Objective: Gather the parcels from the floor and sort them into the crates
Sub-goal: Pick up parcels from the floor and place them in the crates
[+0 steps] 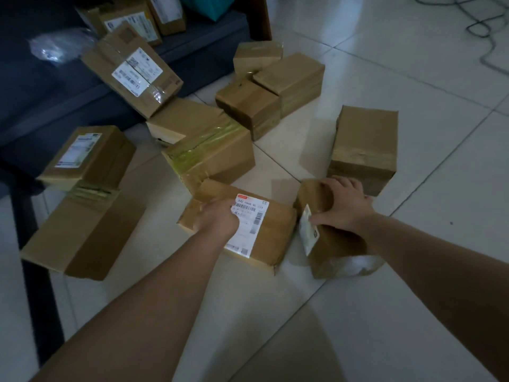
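Brown taped cardboard parcels (212, 153) lie scattered on the pale tiled floor (413, 271), several bearing white labels.

brown cardboard on pale tile

the parcels are plain brown; the flat parcel (264, 230) carries a white label (248, 224) with a red strip and black barcode, the taped parcel (212, 153) has yellowish-green tape bands. the floor (385, 299) is off-white tile with thin dark grout lines; the sofa (41, 92) is dark blue.

Parcels lie scattered on a tiled floor (358, 312), with a sofa (55, 92) behind them at the left holding more parcels. Nearest, a flat parcel (264, 238) sits just left of a small parcel (327, 244); a taller parcel (363, 150) stands behind the small one.
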A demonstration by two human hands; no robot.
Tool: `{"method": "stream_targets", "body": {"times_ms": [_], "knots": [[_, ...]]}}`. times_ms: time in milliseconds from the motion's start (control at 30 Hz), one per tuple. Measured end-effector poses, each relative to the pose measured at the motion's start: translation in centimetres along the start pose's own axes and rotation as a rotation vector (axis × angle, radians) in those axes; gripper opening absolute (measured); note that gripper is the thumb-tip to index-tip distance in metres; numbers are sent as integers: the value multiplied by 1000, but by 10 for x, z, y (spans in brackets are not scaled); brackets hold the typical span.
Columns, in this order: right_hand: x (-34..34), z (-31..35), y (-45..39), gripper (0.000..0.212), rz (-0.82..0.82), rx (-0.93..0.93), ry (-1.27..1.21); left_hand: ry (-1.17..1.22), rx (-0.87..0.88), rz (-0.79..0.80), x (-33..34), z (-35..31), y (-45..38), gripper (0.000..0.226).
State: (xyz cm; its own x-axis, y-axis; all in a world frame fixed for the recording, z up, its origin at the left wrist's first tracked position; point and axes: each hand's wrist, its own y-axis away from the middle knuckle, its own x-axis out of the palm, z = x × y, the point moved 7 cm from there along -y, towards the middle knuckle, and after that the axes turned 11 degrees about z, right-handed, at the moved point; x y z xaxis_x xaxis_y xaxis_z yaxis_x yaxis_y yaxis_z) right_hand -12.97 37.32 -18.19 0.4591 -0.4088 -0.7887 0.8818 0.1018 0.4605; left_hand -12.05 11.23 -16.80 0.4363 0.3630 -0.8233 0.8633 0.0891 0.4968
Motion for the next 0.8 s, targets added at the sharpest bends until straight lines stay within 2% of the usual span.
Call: {"method": "stream_targets", "body": {"times_ms": [100,200,300,400,500,600,633,700,800], "knots": [[-5,-11,-4,96,10,-33,-345,23,104,-70,-5,-14,5,36],[9,-15,-1,99,92,-69,-665,32,212,13,10,-32,7,33],[12,-22,-1,90,135,-47,-801,-55,284,111,30,-48,9,34],[6,-35,2,67,115,9,-892,-128,294,195,46,-56,10,38],[5,-43,6,50,56,85,-689,-209,277,292,60,-63,12,40],[0,-33,9,62,-63,82,-473,-231,326,325,68,-76,17,38],[-3,-24,10,70,-112,67,-399,-226,344,323,68,-80,18,37],[-1,-4,13,100,-152,58,-205,-204,375,317,68,-83,19,41],[19,18,13,136,-26,139,50,-206,384,313,66,-78,17,50]]}}
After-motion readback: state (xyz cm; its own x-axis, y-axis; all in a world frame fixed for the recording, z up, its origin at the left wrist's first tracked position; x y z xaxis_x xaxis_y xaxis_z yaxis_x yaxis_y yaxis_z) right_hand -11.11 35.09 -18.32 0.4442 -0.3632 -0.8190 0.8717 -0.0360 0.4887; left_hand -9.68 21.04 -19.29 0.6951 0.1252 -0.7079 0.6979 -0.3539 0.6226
